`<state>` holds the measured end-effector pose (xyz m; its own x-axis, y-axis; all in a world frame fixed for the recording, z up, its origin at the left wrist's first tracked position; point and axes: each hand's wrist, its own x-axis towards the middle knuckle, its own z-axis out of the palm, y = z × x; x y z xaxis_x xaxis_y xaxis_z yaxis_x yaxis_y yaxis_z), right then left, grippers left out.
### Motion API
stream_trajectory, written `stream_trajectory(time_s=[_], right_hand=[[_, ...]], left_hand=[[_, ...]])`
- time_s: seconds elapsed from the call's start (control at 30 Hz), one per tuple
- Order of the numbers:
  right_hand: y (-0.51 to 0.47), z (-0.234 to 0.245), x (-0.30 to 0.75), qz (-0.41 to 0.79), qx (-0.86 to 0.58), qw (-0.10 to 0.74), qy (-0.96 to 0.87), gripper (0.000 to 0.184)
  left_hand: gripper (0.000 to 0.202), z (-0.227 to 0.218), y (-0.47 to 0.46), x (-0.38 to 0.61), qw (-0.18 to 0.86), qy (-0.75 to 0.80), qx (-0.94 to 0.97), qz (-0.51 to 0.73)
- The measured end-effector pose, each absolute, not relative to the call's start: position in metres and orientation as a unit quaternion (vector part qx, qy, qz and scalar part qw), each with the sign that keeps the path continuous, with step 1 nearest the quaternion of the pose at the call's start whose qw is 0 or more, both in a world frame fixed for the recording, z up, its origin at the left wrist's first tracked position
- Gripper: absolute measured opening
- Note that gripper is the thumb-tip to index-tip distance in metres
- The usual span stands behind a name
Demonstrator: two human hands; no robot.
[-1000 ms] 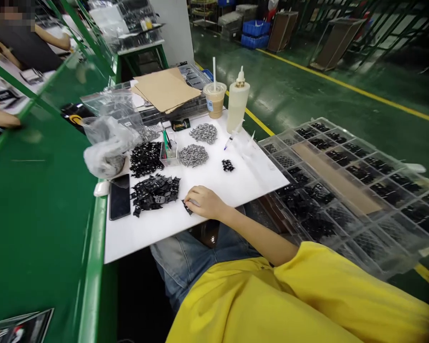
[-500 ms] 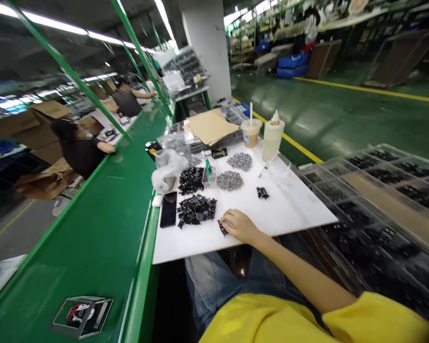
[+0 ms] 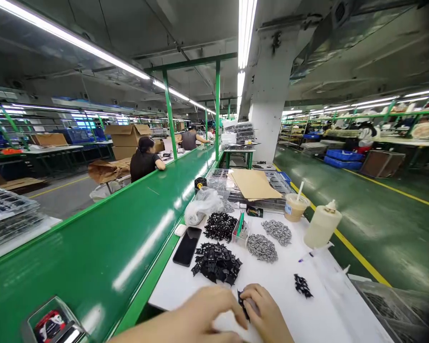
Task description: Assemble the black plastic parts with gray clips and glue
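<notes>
My right hand (image 3: 266, 312) rests at the front of the white tabletop (image 3: 329, 314), with its fingers bent over a small flat black plastic part (image 3: 242, 305). From the left, my left hand (image 3: 209, 314) reaches across with its fingers curved and apart, thumb away from the forefinger. Its fingertips are close beside the same part; whether they touch it I cannot tell. Just beyond lies a heap of similar black plastic parts (image 3: 216, 264). Behind that heap is a pile of smaller black pieces (image 3: 220, 226). Two piles of small grey pieces (image 3: 262, 248) lie to the right.
A green conveyor (image 3: 93, 257) runs along the left, carrying a clear case (image 3: 55, 324). A phone (image 3: 187, 246), a plastic bag (image 3: 205, 205), a squeeze bottle (image 3: 322, 225), a drink cup (image 3: 296, 207) and a syringe (image 3: 314, 252) lie about. Co-workers sit across the conveyor.
My left hand has come into view beside the right one. The camera view has levelled and lifted. My right hand stays at the black part, and the clear case sits lower left.
</notes>
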<state>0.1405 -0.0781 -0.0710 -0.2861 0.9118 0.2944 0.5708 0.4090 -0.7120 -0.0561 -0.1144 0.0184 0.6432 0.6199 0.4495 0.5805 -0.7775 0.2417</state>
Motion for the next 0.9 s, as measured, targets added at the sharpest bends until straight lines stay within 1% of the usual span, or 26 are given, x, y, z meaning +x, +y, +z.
stream_trajectory(time_s=[0.1,0.17,0.23,0.33,0.47,0.63,0.7,0.8,0.9], right_hand=[[-0.077,-0.073,0.141,0.263,-0.495,0.350,-0.751,0.021],[-0.076,-0.076,0.142,0.274,-0.501,0.350,-0.742,0.023],[-0.074,-0.081,0.144,0.279,-0.506,0.351,-0.737,0.023],[-0.072,-0.089,0.148,0.265,-0.513,0.349,-0.738,0.023],[-0.071,-0.093,0.155,0.234,-0.502,0.336,-0.762,0.023],[-0.076,-0.083,0.157,0.195,-0.481,0.314,-0.795,0.020],[-0.077,-0.080,0.155,0.178,-0.457,0.310,-0.815,0.023],[-0.077,-0.076,0.153,0.163,-0.433,0.315,-0.829,0.030],[-0.076,-0.070,0.153,0.181,-0.441,0.323,-0.817,0.026]], left_hand=[[0.046,-0.045,-0.090,-0.037,0.057,0.349,0.915,0.196],[0.044,-0.077,-0.080,-0.027,0.024,0.368,0.913,0.175],[0.041,-0.091,-0.076,-0.024,0.024,0.354,0.916,0.185],[0.032,-0.084,-0.080,-0.028,0.041,0.338,0.920,0.196],[0.035,-0.066,-0.084,-0.036,0.070,0.352,0.911,0.204],[0.036,-0.065,-0.082,-0.040,0.088,0.356,0.909,0.199],[0.038,-0.065,-0.080,-0.041,0.106,0.338,0.911,0.212],[0.042,-0.060,-0.078,-0.044,0.177,0.333,0.895,0.238],[0.042,-0.053,-0.076,-0.046,0.268,0.359,0.857,0.254]])
